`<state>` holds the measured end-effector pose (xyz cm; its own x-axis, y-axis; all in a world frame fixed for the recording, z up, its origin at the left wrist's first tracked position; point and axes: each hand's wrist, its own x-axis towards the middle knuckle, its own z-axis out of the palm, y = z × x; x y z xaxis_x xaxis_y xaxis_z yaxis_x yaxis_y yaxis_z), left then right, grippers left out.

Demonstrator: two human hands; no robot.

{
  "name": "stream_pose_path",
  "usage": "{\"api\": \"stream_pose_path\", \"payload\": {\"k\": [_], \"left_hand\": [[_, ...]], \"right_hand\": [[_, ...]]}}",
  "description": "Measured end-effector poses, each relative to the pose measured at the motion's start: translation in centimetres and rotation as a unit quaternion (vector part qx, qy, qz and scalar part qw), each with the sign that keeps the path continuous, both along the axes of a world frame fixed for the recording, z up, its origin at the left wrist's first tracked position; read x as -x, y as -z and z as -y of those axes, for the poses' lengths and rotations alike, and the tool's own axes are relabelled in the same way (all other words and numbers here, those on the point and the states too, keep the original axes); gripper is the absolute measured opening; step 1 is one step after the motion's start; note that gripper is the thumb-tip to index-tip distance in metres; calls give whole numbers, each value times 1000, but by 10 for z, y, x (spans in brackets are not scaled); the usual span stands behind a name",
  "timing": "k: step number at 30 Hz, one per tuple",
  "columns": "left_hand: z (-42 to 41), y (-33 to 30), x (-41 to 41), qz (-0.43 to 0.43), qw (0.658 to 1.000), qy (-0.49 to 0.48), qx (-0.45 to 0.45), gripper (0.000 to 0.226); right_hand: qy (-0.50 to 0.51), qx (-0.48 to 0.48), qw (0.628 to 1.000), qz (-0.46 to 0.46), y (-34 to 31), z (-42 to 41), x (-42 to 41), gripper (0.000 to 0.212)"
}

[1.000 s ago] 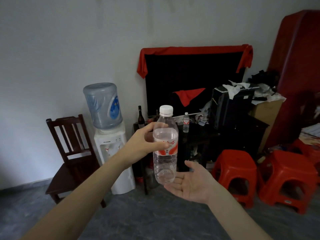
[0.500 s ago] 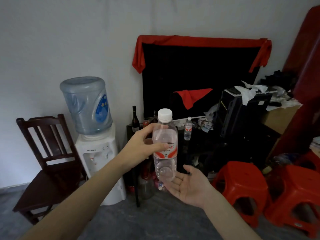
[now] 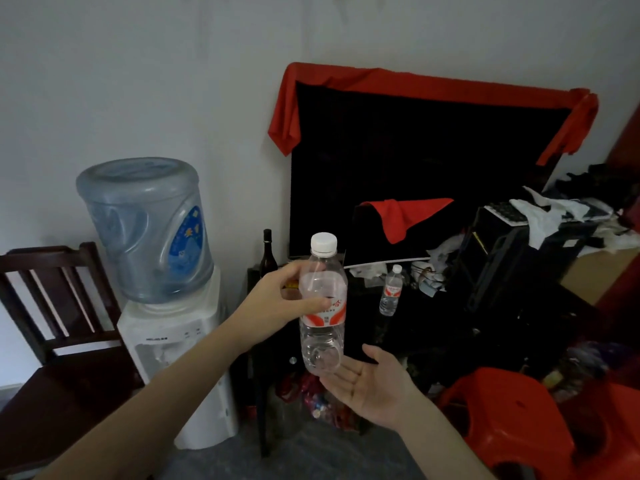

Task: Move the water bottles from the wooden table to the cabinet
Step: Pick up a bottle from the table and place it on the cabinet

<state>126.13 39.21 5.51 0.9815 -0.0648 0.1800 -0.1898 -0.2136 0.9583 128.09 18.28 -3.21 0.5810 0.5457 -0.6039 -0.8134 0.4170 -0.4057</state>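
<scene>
My left hand (image 3: 277, 299) grips a clear water bottle (image 3: 322, 327) with a white cap and a red-and-white label, holding it upright in the air at mid-frame. My right hand (image 3: 370, 386) lies palm up and open just under the bottle's base, fingers spread, possibly touching it. A second, smaller-looking water bottle (image 3: 390, 295) stands on the dark cabinet (image 3: 526, 327) ahead, below the black screen draped in red cloth.
A water dispenser (image 3: 173, 341) with a blue jug stands at left, next to a dark wooden chair (image 3: 59, 341). A dark wine bottle (image 3: 268, 254) stands on the cabinet's left end. Clutter and a black box fill the cabinet's right side. Red plastic stools (image 3: 512, 420) stand at lower right.
The cabinet, screen and dispenser have grown larger and shifted as I moved closer. Both hands keep the same pose around the bottle.
</scene>
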Motion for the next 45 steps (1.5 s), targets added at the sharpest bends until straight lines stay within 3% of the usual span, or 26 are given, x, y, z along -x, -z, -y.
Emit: {"api": "stream_pose_path", "payload": {"k": [6, 15, 19, 26, 37, 45], "left_hand": [[-12, 31, -68, -19, 999, -38, 2, 47], [-11, 80, -217, -35, 995, -49, -76, 52], [-6, 106, -290, -66, 991, -47, -111, 67], [-11, 166, -400, -132, 979, -46, -150, 64], [-38, 280, -476, -189, 968, -47, -156, 74], [-47, 328, -489, -193, 961, -55, -192, 76]], "right_hand": [[2, 6, 1000, -19, 27, -10, -70, 61], [11, 34, 996, -88, 75, -3, -230, 54], [-3, 59, 991, -123, 107, -3, -310, 53], [-14, 102, 985, -136, 167, -17, -422, 52], [0, 196, 965, -175, 268, -59, -506, 56], [-13, 257, 953, -162, 294, -76, -523, 57]]}}
